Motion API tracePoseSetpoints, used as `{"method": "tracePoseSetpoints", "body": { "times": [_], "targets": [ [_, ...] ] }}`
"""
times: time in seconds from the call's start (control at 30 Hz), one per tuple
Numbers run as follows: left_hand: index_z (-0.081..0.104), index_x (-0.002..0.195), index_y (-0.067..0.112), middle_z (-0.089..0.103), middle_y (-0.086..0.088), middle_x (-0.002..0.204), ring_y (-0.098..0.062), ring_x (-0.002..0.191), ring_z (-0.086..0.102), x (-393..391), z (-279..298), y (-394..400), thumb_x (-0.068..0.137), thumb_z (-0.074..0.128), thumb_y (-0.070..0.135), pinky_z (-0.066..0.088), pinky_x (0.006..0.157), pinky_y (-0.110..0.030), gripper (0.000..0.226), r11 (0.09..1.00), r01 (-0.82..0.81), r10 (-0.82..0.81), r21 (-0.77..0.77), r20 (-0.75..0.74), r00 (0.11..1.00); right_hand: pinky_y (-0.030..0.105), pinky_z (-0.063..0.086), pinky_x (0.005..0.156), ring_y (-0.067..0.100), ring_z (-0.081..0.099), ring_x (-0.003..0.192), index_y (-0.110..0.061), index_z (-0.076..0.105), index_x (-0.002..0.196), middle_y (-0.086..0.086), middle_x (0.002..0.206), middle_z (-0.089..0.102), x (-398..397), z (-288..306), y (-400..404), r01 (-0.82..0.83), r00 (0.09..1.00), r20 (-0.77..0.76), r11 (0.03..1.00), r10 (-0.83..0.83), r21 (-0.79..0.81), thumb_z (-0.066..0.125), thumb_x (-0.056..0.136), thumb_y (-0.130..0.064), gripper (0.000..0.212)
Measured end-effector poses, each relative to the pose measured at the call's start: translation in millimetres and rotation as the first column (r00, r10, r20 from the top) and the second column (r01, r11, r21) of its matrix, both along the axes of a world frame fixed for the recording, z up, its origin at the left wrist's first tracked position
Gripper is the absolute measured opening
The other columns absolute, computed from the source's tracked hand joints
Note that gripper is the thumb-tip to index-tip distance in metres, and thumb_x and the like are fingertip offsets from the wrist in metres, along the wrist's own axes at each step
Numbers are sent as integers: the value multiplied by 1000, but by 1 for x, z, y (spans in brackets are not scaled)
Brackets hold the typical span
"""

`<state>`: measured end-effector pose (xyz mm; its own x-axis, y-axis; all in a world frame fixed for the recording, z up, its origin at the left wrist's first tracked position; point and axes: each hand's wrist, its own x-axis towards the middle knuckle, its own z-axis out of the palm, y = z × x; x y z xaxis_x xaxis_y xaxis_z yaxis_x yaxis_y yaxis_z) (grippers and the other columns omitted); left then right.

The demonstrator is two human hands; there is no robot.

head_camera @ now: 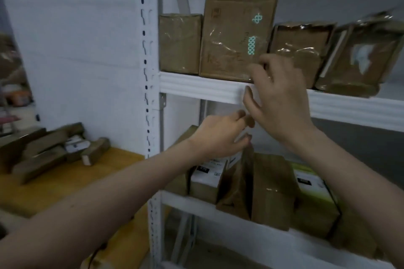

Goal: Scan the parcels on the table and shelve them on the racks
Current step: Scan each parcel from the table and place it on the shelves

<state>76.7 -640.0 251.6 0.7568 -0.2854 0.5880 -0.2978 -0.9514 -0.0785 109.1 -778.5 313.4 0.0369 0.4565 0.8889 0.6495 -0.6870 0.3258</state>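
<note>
A white metal rack (196, 86) fills the right of the view. On its upper shelf stand several taped cardboard parcels: a small one (179, 43), a tall one with teal marks (234, 35), and two more (299, 50) (360, 57) to the right. My right hand (277, 98) is raised at the shelf's front edge, fingers spread, touching the tall parcel's lower right corner. My left hand (218, 135) hovers just below the shelf beam, fingers loosely curled, holding nothing. On the lower shelf sit more parcels, one brown (262, 188), one with a white label (207, 177).
A yellow table (65, 183) at the left carries several loose brown parcels (43, 150). The rack's perforated upright (148, 94) stands between table and shelves. A green-and-white box (314, 190) sits on the lower shelf at right. A white wall lies behind.
</note>
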Motion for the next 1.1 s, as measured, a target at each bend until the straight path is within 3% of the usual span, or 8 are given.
{"method": "tracePoseSetpoints", "body": {
  "times": [0.13, 0.27, 0.33, 0.4, 0.6, 0.77, 0.9, 1.1],
  "targets": [
    [51, 129, 8, 56, -8, 122, -29, 75, 62, -41, -30, 48, 97, 48, 34, 35, 52, -32, 40, 970, -238, 240, 52, -36, 970, 43, 46, 68, 34, 54, 94, -4, 61, 109, 19, 110, 58, -13, -38, 53, -329, 939, -141, 940, 314, -95, 56, 81, -16, 31],
    [51, 123, 13, 56, -3, 111, -26, 67, 60, -89, -60, 116, 98, 45, 36, 31, 45, -28, 35, 912, -402, 410, 84, -118, 905, 44, 50, 72, 33, 52, 100, -7, 59, 116, 17, 116, 54, -28, -73, 111, -480, 845, -369, 853, 387, -204, 56, 80, -25, 40],
    [49, 124, 17, 56, -1, 113, -23, 74, 63, -115, -71, 151, 97, 43, 40, 39, 45, -30, 36, 866, -488, 500, 106, -176, 848, 44, 52, 71, 32, 53, 101, -10, 56, 120, 14, 118, 53, -39, -92, 141, -518, 797, -477, 826, 370, -224, 59, 83, -28, 41],
    [44, 129, 21, 56, 1, 122, -20, 87, 65, -144, -82, 185, 97, 42, 44, 51, 57, -35, 39, 799, -588, 600, 126, -230, 766, 41, 52, 75, 28, 52, 107, -14, 51, 128, 9, 123, 50, -50, -111, 173, -538, 749, -577, 807, 326, -243, 60, 86, -29, 45],
    [39, 135, 22, 54, 1, 126, -21, 95, 63, -233, -120, 295, 97, 41, 47, 53, 62, -35, 45, 611, -779, 768, 143, -344, 540, 35, 46, 89, 22, 39, 121, -18, 32, 142, 4, 134, 38, -86, -158, 276, -595, 558, -814, 762, 162, -256, 55, 91, -33, 57],
    [37, 136, 20, 53, -4, 126, -25, 98, 60, -311, -161, 391, 97, 43, 46, 55, 71, -40, 48, 525, -829, 786, 191, -482, 387, 35, 44, 92, 22, 40, 120, -16, 34, 139, 6, 131, 39, -120, -197, 364, -576, 418, -908, 781, 28, -241, 58, 88, -30, 58],
    [38, 136, 20, 52, -4, 126, -24, 98, 60, -354, -180, 458, 97, 42, 48, 55, 71, -39, 48, 498, -841, 782, 212, -529, 330, 33, 44, 91, 22, 41, 121, -16, 35, 138, 7, 134, 39, -142, -224, 427, -538, 377, -925, 802, -44, -257, 59, 88, -32, 58],
    [36, 138, 20, 50, -3, 131, -24, 103, 60, -345, -198, 525, 98, 41, 48, 54, 72, -38, 49, 546, -820, 735, 172, -568, 370, 33, 46, 91, 21, 46, 117, -18, 36, 139, 6, 135, 41, -148, -256, 487, -493, 269, -956, 837, -112, -237, 58, 88, -35, 58]
  ]
}}
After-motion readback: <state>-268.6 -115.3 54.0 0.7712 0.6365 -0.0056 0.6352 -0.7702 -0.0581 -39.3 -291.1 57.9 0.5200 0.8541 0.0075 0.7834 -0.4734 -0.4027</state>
